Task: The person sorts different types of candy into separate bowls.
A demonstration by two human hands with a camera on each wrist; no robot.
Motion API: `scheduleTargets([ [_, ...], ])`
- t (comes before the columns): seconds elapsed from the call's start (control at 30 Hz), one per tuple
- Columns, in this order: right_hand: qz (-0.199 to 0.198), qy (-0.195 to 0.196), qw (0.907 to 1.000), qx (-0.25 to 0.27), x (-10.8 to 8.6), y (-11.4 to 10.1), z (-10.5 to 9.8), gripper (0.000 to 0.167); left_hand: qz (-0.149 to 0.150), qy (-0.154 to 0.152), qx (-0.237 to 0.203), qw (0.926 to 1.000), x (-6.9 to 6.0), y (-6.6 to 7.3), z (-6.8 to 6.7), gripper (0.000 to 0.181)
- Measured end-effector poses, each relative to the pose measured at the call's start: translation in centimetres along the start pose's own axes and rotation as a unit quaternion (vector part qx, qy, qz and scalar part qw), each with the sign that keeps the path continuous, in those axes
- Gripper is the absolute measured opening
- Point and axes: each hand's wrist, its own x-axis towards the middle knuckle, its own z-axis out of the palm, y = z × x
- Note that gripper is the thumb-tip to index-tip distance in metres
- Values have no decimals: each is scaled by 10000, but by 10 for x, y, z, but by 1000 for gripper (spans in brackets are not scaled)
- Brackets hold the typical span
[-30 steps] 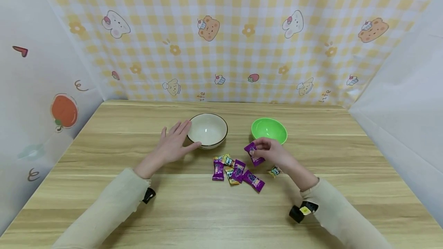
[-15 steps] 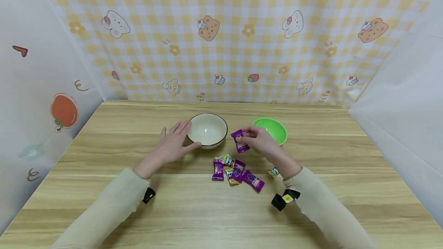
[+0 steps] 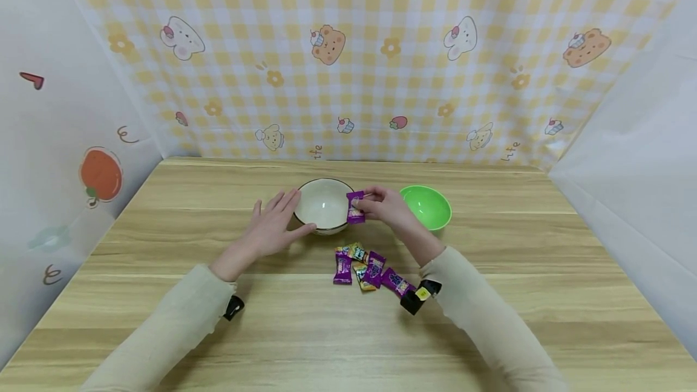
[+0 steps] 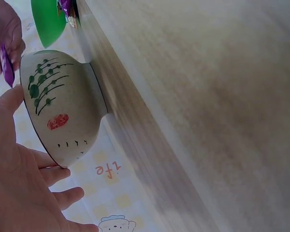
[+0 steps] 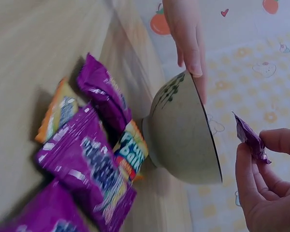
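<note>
The right hand (image 3: 388,206) pinches 1 purple packet (image 3: 356,213) above the cream bowl (image 3: 322,205), whose rim the outstretched left hand (image 3: 273,226) touches.

You have room over the white bowl (image 3: 321,203), between your left hand (image 3: 268,230) at its left rim and the purple packet (image 3: 356,216) in your right hand (image 3: 388,205); the green bowl (image 3: 429,207) crowds that hand's right, the candy pile (image 3: 374,270) your near side

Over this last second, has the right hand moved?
Yes: in the head view, the right hand moved leftward, away from the green bowl toward the white bowl.
</note>
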Motion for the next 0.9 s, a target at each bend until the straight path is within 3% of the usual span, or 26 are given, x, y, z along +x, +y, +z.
scheduleTargets([
  [0.4,-367,-13,9982,470,15,-8,21,30,8,-21,-4,10000,1,0,0,84],
  [0.67,-455,-147,9985,252,7,-6,17,32,31,7,12,10000,1,-1,2,84],
  [0.9,-742,-500,9954,-340,-7,4,-1,30,37,29,8,10000,0,-1,1,84],
])
